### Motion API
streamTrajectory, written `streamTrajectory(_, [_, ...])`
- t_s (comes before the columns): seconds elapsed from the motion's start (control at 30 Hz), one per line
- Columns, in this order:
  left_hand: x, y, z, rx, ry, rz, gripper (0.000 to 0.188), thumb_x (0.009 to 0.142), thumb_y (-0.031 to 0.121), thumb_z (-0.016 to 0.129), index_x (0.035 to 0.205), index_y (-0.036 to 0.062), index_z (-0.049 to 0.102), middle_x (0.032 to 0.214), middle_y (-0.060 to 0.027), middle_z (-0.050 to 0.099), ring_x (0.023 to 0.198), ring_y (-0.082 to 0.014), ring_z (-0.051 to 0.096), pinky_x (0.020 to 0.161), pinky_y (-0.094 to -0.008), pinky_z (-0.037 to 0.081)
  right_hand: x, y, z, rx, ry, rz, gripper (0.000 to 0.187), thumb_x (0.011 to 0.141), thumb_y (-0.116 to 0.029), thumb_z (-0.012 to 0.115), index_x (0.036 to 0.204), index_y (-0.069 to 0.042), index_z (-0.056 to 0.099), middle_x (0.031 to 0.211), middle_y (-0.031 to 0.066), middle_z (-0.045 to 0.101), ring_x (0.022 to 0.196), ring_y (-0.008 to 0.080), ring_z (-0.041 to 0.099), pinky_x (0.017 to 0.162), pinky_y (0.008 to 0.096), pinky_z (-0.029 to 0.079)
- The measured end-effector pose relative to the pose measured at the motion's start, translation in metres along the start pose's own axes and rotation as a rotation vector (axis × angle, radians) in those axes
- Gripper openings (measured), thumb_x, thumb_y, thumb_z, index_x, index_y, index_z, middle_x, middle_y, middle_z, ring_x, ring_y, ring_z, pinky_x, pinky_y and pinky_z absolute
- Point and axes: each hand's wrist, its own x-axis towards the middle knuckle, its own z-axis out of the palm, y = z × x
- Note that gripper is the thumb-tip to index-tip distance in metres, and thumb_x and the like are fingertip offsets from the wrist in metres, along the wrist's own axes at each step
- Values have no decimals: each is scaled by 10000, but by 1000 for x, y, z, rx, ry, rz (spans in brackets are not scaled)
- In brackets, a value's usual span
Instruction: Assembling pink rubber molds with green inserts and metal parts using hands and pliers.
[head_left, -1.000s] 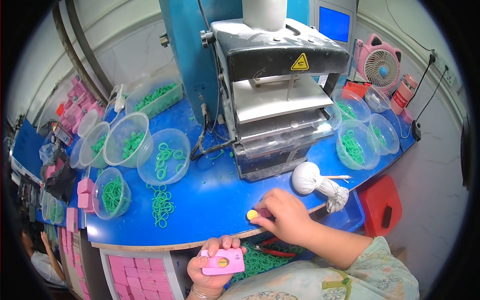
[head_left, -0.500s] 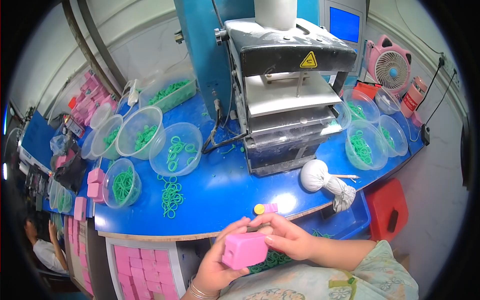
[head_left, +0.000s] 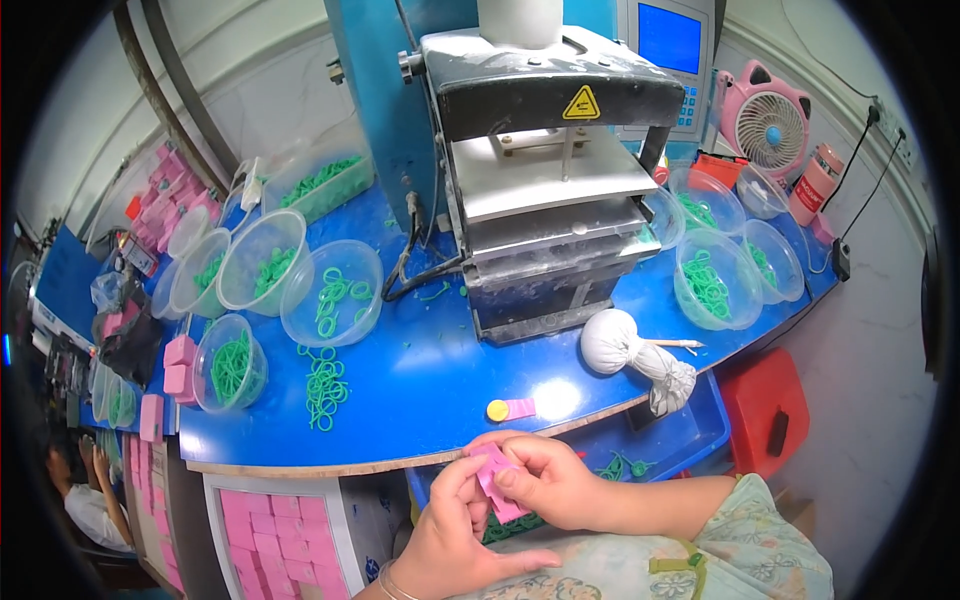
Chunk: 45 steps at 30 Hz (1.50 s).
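Over my lap, in front of the table's edge, both hands hold a small pink box (head_left: 497, 484), tilted so that a narrow side with a notched edge shows. My left hand (head_left: 445, 535) is closed on it from the left, with the thumb stretched out below, off the box. My right hand (head_left: 550, 485) pinches it between thumb and fingers from the right. Part of the box is hidden behind the fingers. Just beyond, a yellow round piece (head_left: 497, 410) lies with a pink strip (head_left: 521, 408) on the blue table (head_left: 430, 430).
A press machine (head_left: 560, 100) stands on the table. Clear bowls with green rings flank it, one bowl (head_left: 330, 295) at left beside loose green rings (head_left: 325, 390). A white cloth bundle (head_left: 610, 340) lies at right. Below are a blue bin (head_left: 700, 420) and stacked pink boxes (head_left: 280, 540).
The pink box has turned in my hands from its broad face to a narrow side. My left thumb has come off it, and my right hand has shifted onto its front.
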Motion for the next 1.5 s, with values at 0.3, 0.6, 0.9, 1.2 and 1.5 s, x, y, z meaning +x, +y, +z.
streamTrajectory(0.3, [-2,-1,4,-28,185,44,762,738,62,662,1290,27,138,988,-122,534,750,-88,535,586,-184,422,-1,5,-1,-539,54,-353,308,948,-259,427,1054,10,534,1147,196,465,1081,290,451,920,378,363])
streamTrajectory(0.6, [9,12,13,17,328,-80,536,759,-88,523,1200,20,238,885,-130,589,747,-109,584,611,-209,458,-4,-3,0,-830,57,-536,312,941,-257,425,1045,26,507,1131,233,439,1089,362,437,932,429,350])
streamTrajectory(0.9, [3,-1,3,-219,236,-101,459,757,-92,498,1136,32,269,845,-117,573,613,-107,560,525,-217,460,-3,4,-1,-162,106,-335,226,944,-162,446,1068,-23,317,1113,185,459,1068,193,475,913,338,398])
streamTrajectory(1.2, [0,-4,-1,-622,258,-202,565,742,-6,631,1204,20,308,1024,-117,512,910,-171,546,833,-306,440,0,4,-12,81,120,-208,191,978,-214,363,1073,-50,341,1137,164,501,1040,157,493,936,328,391])
streamTrajectory(1.5, [8,-24,1,-832,240,94,719,662,467,758,1163,39,471,1249,-179,424,1200,-324,410,1024,-434,288,-4,-1,-2,130,0,-184,254,937,-272,466,1033,-46,403,1147,140,470,1034,179,455,896,345,381])
